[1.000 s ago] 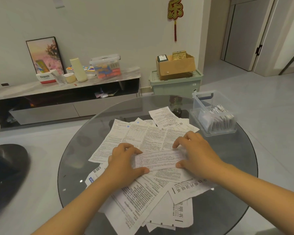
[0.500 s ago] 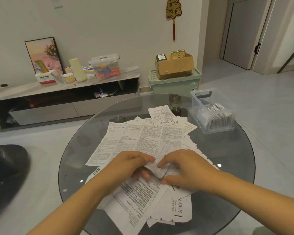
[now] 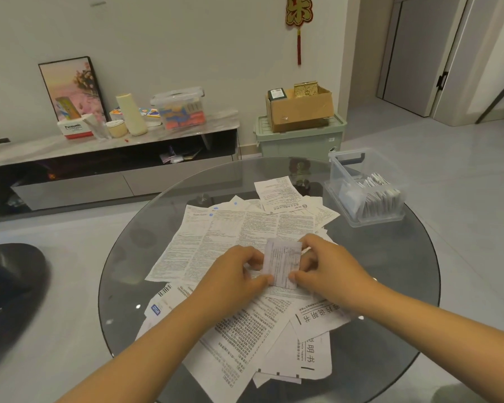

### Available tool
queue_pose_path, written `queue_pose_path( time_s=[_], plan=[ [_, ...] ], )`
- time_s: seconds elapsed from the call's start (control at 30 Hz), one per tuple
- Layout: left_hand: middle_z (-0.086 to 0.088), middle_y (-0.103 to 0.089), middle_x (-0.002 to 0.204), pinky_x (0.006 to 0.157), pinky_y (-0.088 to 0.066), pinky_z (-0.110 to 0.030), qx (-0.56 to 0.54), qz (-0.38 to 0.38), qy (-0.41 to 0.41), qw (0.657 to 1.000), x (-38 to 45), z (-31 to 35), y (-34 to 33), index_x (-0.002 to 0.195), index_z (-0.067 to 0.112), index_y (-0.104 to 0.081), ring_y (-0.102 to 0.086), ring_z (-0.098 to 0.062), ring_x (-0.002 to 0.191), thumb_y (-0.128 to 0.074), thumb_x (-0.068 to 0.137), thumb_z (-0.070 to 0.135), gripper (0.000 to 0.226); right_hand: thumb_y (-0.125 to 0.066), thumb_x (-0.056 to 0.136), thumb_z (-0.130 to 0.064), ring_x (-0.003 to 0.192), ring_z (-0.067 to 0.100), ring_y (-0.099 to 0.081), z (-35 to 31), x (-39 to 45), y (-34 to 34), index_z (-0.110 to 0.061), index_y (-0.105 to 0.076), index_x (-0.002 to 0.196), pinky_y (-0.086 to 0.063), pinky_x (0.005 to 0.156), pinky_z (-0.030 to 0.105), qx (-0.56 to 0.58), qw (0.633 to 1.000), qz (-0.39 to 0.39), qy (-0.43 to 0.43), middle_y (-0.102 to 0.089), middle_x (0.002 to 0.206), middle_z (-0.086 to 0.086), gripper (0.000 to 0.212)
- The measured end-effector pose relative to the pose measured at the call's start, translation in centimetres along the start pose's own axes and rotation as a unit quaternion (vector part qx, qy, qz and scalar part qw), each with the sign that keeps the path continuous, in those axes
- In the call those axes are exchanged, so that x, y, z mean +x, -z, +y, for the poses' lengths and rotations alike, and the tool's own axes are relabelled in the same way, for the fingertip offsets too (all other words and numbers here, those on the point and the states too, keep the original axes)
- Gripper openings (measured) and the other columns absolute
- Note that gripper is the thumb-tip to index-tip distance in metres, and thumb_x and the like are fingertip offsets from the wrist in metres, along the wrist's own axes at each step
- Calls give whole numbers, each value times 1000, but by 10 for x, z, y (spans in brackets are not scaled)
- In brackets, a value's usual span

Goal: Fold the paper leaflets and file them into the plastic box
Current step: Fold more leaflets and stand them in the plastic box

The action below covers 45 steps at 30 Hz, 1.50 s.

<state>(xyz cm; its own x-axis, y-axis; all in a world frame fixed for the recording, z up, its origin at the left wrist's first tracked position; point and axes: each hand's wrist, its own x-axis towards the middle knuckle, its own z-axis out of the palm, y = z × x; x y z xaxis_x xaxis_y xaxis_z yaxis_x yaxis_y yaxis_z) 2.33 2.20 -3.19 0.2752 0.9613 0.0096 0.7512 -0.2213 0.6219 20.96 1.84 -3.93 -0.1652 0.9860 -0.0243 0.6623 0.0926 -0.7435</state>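
Both hands meet over the middle of a round glass table (image 3: 390, 257), holding one small folded leaflet (image 3: 281, 264) between them. The left hand (image 3: 233, 274) pinches the leaflet's left edge, its thumb at the lower corner and its fingers curled against the paper; the right hand (image 3: 329, 267) pinches the right edge, with one finger at the top corner and the thumb at the bottom. The leaflet is folded into a narrow upright rectangle with printed text facing up, and it sits just above — or on; I cannot tell which — the loose pile of unfolded leaflets (image 3: 239, 228) spread across the table. The pile runs from the near edge, where sheets with large printed characters overlap under both forearms, to the far side, where one smaller sheet (image 3: 277, 193) lies on top at an angle. The plastic box (image 3: 364, 187) stands to the right of the pile, near the far right rim of the table, clear and open at the top, with a row of folded leaflets (image 3: 378, 196) standing on edge inside it. Beyond the table a low cabinet (image 3: 111, 146) runs along the wall — a framed picture (image 3: 70, 88) leans on it — and a cardboard box (image 3: 300, 109) sits on a green storage bin (image 3: 300, 138).
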Motion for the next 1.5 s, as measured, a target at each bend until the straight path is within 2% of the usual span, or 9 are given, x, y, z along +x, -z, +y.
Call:
queue_pose_path(
  time_s=[0.13,0.3,0.5,0.77,0.87,0.97,1.27,1.4,1.5],
  plan=[
    [15,-47,104,74,-45,-22,29,19,-6,999,4,-1,-5,124,37,-36,-49,-1,75,-73,80,32,58,-76,76,-25,96,5,-50,3,1,-3,-36,-35,129,-42,78,16,-11,1000,15,0,-55,96,-9,67],
    [14,-44,121,97,-36,-22,131,-3,-123,984,7,0,-8,122,30,-55,-36,-2,112,-65,86,35,37,-66,82,-41,121,8,-26,5,1,-4,-37,-60,116,-16,95,19,-159,983,38,80,-39,120,-17,34],
    [12,-59,121,98,-34,-19,155,-20,-143,977,8,0,-9,127,25,-58,-42,-5,116,-58,91,37,38,-50,87,-57,125,6,-27,7,-3,-3,-33,-51,131,-13,103,25,-241,962,-16,126,-46,130,-19,50],
    [5,-63,88,72,-47,-30,101,37,-124,986,4,16,-17,105,27,-56,-56,-11,80,-45,96,32,15,-51,94,-37,88,11,-40,2,-6,8,-26,-55,78,-32,86,27,-166,980,15,107,-51,76,-10,20],
    [6,-62,82,68,-49,-28,35,51,-82,995,5,18,-25,106,30,-49,-57,-7,73,-49,95,27,11,-56,91,-27,80,11,-52,5,-4,6,-25,-59,95,-43,74,27,-103,990,36,84,-60,81,-7,5],
    [10,-57,89,70,-47,-19,-8,73,-33,997,10,17,-28,104,30,-47,-55,-4,74,-59,91,23,19,-60,89,-21,68,6,-47,8,-1,3,-29,-53,110,-41,65,24,-66,995,37,64,-58,75,-4,23],
    [7,-48,98,67,-37,-14,-3,56,-1,998,19,18,-33,95,26,-47,-47,-3,80,-60,88,13,19,-54,93,-30,108,15,-43,13,7,-2,-25,-57,117,-36,93,27,-138,987,64,59,-54,107,-5,25],
    [0,-60,89,64,-45,-18,-51,52,30,997,22,14,-28,89,25,-54,-55,-9,73,-60,89,19,9,-47,96,-28,98,17,-47,17,11,0,-30,-63,88,-38,85,29,-91,993,61,52,-57,82,-14,18],
    [6,-52,88,62,-37,-12,-4,52,11,999,21,15,-29,92,26,-53,-49,-4,71,-62,88,22,10,-54,94,-23,92,11,-48,20,12,-2,-28,-61,107,-38,80,21,-29,997,71,31,-60,80,-11,16]
  ],
)
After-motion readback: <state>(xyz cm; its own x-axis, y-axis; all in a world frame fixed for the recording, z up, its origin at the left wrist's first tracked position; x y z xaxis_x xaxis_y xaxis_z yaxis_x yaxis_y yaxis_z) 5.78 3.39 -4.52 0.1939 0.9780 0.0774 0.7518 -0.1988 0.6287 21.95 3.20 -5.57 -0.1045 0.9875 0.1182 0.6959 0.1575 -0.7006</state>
